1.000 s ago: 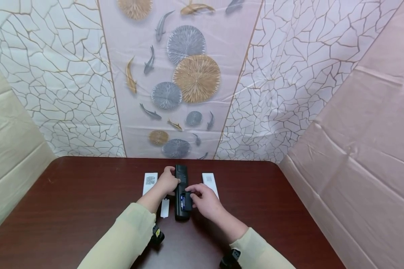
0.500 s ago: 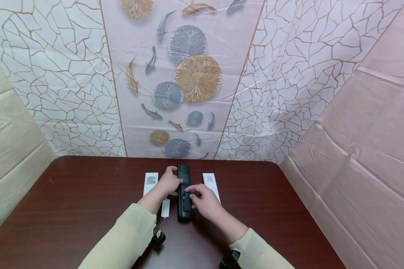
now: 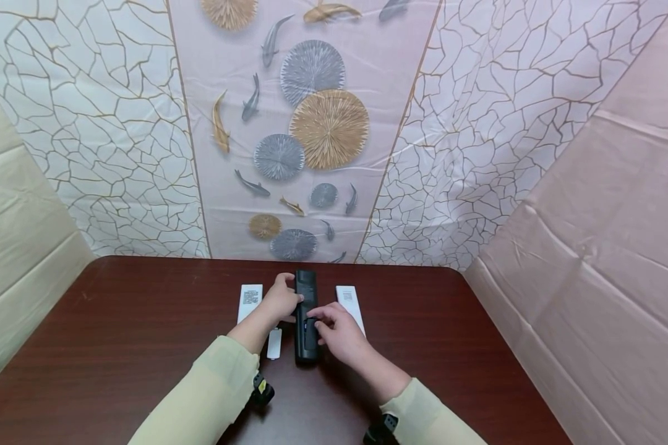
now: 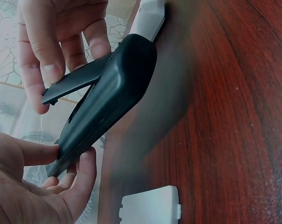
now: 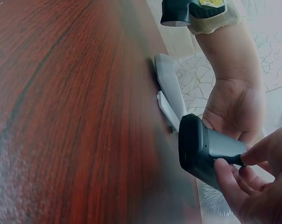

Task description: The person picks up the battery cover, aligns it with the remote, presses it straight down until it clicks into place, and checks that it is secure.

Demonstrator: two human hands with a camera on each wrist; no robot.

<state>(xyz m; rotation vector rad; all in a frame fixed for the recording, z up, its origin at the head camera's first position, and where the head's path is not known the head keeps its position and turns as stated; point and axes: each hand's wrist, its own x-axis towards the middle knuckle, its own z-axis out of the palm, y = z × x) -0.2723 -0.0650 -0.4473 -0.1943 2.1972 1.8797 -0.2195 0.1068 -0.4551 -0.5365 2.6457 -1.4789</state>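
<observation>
A black remote control (image 3: 306, 284) is raised over the table, back facing up, gripped near its far end by my left hand (image 3: 279, 301). My right hand (image 3: 341, 330) pinches the black battery cover (image 4: 78, 80) of this remote between thumb and fingers. One end of the cover meets the remote near its close end, while the pinched end stands tilted up, leaving a wedge-shaped gap in the left wrist view. A sliver of blue battery shows beside the cover in the head view. Close by my left wrist, a small white battery cover (image 3: 274, 343) lies on the table.
One white remote (image 3: 250, 301) lies left of my left hand, partly hidden by it. Another white remote (image 3: 349, 303) lies beyond my right hand. The dark red wooden table (image 3: 145, 346) ends at a patterned cloth backdrop (image 3: 323, 216).
The black remote has turned and shifted slightly right. Its cover now hides most of the battery compartment, where blue batteries showed plainly a second ago. Both hands keep their hold.
</observation>
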